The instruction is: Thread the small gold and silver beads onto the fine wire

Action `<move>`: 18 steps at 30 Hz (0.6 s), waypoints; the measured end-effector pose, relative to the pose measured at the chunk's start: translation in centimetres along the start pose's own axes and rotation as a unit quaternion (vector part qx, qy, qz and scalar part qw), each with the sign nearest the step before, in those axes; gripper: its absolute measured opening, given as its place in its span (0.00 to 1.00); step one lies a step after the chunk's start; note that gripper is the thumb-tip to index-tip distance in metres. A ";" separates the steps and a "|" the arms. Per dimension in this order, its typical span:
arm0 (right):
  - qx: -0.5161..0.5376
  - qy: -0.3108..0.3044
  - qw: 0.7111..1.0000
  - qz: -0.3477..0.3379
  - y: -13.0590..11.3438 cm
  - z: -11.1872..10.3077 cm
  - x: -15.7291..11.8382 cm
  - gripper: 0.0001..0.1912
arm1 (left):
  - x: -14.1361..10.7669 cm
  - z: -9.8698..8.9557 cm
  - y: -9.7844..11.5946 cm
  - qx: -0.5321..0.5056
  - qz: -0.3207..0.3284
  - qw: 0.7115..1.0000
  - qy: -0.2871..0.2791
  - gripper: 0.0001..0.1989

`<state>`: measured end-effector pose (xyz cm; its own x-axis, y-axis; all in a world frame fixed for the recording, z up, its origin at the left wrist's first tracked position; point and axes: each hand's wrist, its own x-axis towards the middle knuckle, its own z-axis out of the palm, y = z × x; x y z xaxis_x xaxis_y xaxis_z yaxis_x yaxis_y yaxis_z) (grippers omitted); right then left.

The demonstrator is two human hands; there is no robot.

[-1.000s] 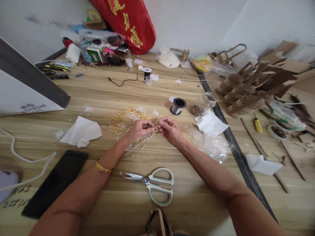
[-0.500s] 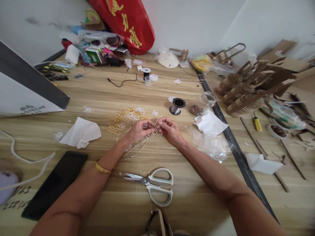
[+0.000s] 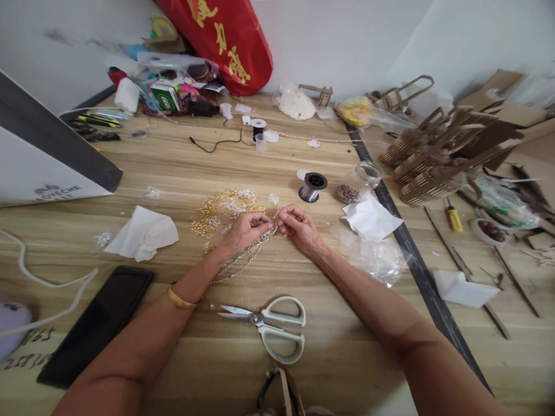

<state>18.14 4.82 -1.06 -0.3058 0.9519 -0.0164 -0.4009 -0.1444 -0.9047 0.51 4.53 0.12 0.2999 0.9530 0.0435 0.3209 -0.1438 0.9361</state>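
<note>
My left hand [image 3: 250, 230] is closed in a pinch on a thin silver-and-gold chain [image 3: 241, 264], whose strands trail down and to the left onto the wooden table. My right hand [image 3: 299, 228] faces it, thumb and forefinger pinched at the upper end of the same piece. The exact bit between those fingertips is too small to make out. Beside and behind my left hand lie gold rings and small findings [image 3: 204, 225], with clear and silver beads [image 3: 245, 196] mixed in. Open-bladed scissors [image 3: 264, 323] with pale handles rest in front of my hands.
Behind my right hand stands a wire spool [image 3: 312, 188]; a tipped clear jar [image 3: 353, 185] holds dark beads. White papers [image 3: 145, 234] and plastic bags [image 3: 373, 260] flank my hands. A black phone [image 3: 97, 326] lies left, small woven baskets [image 3: 425, 156] right.
The round ring that showed between my fingertips has turned and no longer shows as a circle. Both hands stay in nearly the same place.
</note>
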 end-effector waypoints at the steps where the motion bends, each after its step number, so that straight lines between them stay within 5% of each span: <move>1: 0.000 0.000 1.000 0.001 0.0 0.0 0.0 0.13 | 0.0 0.0 -0.1 0.008 0.009 1.000 0.003 0.10; 18: -0.001 -0.001 1.000 0.002 0.0 -0.1 0.1 0.13 | -0.4 0.4 0.7 0.055 0.069 0.994 0.056 0.05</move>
<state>18.18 4.93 -1.07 -0.3092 0.9508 -0.0201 -0.3970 -0.1483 -0.9058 0.99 3.98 0.57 0.2480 0.9449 0.2136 0.3823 -0.2980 0.8747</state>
